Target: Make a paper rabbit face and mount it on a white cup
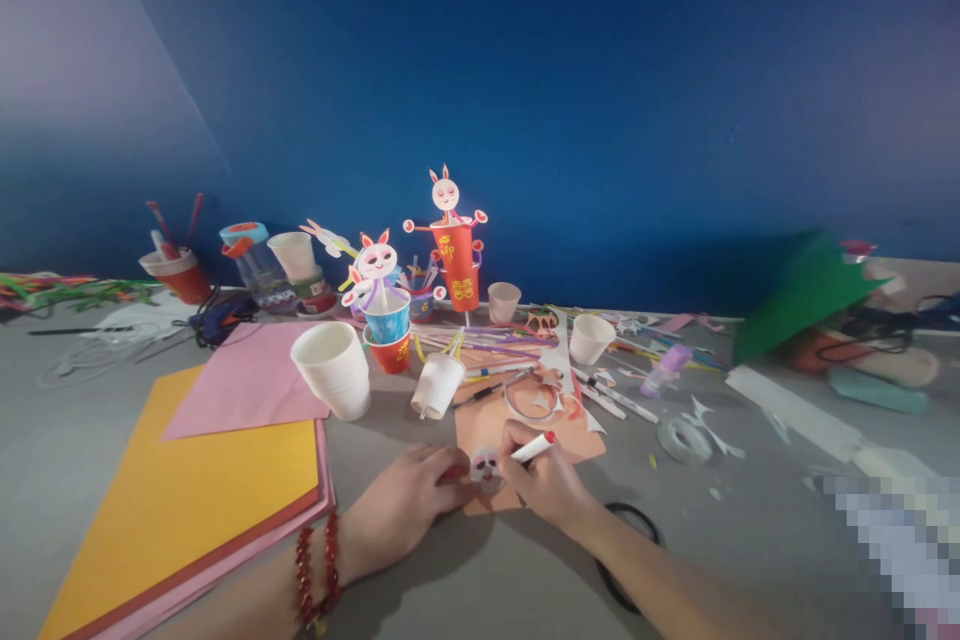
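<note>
"Status on my hands?"

"My right hand (pixel 551 482) has its grip closed around a white marker (pixel 534 447) with a red end, held slanted over the small face disc (pixel 487 468). My left hand (pixel 409 508), a red bead bracelet (pixel 318 570) at its wrist, has its fingers drawn in at the disc's left edge. I can't tell whether that grip is closed on it."

"And the red bit by those fingers?"

"Possibly a cap; it's too blurred for me to be sure."

"Where's the disc?"

"Over the orange paper (pixel 589 445) on the counter (pixel 480 585), between my hands. Beyond it I see a tipped white cup (pixel 438 384), with a large white cup (pixel 331 370) to its left. Off to the right lie a tape roll (pixel 684 439) and a purple glue stick (pixel 666 370). The yellow paper (pixel 202 490) is at far left."
</note>
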`<action>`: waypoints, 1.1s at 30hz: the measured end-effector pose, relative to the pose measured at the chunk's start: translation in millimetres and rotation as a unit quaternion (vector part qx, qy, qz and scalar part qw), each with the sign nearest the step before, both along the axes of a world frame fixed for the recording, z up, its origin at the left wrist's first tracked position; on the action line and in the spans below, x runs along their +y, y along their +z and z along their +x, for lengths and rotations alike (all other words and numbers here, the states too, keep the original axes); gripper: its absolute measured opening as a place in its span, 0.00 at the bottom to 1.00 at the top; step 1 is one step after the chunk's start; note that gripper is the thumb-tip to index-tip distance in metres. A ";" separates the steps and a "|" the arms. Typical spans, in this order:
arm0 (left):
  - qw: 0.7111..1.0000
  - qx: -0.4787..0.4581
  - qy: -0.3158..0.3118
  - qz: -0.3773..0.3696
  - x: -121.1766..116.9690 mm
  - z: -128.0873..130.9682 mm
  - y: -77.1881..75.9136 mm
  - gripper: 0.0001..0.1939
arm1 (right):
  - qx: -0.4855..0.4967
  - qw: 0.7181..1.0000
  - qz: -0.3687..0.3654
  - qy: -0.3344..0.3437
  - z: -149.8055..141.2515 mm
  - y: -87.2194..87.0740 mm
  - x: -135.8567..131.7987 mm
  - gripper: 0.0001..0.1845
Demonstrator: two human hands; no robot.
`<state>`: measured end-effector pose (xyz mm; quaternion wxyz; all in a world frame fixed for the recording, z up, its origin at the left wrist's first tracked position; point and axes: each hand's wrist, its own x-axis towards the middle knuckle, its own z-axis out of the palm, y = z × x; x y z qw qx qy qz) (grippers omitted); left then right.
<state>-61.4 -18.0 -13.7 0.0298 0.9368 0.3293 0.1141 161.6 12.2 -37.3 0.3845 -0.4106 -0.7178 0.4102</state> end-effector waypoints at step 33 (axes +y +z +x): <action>1.000 0.009 0.003 -0.006 0.7 -0.5 -2.5 0.17 | -0.003 1.000 0.006 0.005 0.4 -0.4 -0.7 0.10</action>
